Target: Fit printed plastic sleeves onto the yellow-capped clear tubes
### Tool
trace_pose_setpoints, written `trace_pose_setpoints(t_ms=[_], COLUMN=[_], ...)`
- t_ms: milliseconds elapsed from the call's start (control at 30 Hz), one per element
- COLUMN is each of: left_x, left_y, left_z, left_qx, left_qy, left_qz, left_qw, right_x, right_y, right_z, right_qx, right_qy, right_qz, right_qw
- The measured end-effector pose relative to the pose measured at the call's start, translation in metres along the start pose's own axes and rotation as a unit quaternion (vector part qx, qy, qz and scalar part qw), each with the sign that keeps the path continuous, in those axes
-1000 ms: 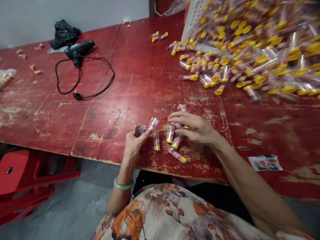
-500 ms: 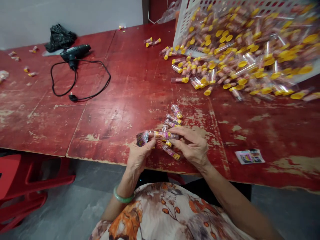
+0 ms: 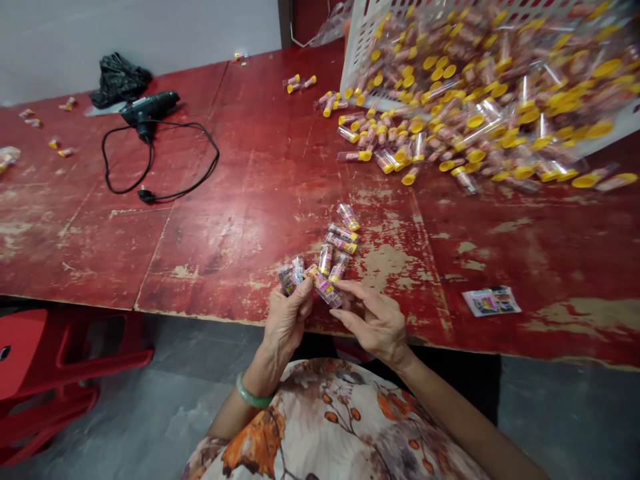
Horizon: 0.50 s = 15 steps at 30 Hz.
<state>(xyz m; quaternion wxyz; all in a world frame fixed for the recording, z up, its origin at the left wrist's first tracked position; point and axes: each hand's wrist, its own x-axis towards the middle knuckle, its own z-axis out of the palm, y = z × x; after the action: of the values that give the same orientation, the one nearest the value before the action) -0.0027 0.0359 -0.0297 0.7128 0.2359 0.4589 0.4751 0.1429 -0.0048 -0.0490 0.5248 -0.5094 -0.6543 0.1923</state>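
Note:
Near the table's front edge, my left hand [image 3: 289, 315] pinches a printed wrapper sleeve [image 3: 325, 288], which tilts down to the right. Dark printed wrappers [image 3: 287, 280] and a clear tube [image 3: 299, 268] show beside its fingers. My right hand [image 3: 375, 319] has thumb and forefinger apart at the sleeve's right end; whether they touch it is hard to tell. Just beyond the hands lie several small wrapped tubes with yellow caps [image 3: 349, 217].
A white basket [image 3: 354, 50] at the back right spills many yellow-capped tubes [image 3: 385, 160]. A corded heat gun [image 3: 150, 107] and black bag [image 3: 120, 80] lie back left. Flat wrappers [image 3: 492, 301] lie right. A red stool [image 3: 30, 347] stands lower left.
The printed sleeve has turned from level to slanting down to the right. My right hand has moved down and its fingers have come off the sleeve's top. The view has shifted slightly.

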Motion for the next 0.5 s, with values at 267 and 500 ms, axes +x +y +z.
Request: trace_pose_setpoints(t_ms=[267, 500], left_x=[0.000, -0.003], left_y=[-0.002, -0.007], left_z=[0.000, -0.001], left_qx=[-0.011, 0.030], left_qy=[-0.047, -0.063], left_qz=[-0.019, -0.043], left_qw=[0.999, 0.997], right_x=[-0.008, -0.014], right_y=[-0.002, -0.003], right_z=[0.000, -0.013], right_qx=[-0.010, 0.012], right_qy=[0.016, -0.014], right_qz=[0.001, 0.008], right_qw=[1.000, 1.000])
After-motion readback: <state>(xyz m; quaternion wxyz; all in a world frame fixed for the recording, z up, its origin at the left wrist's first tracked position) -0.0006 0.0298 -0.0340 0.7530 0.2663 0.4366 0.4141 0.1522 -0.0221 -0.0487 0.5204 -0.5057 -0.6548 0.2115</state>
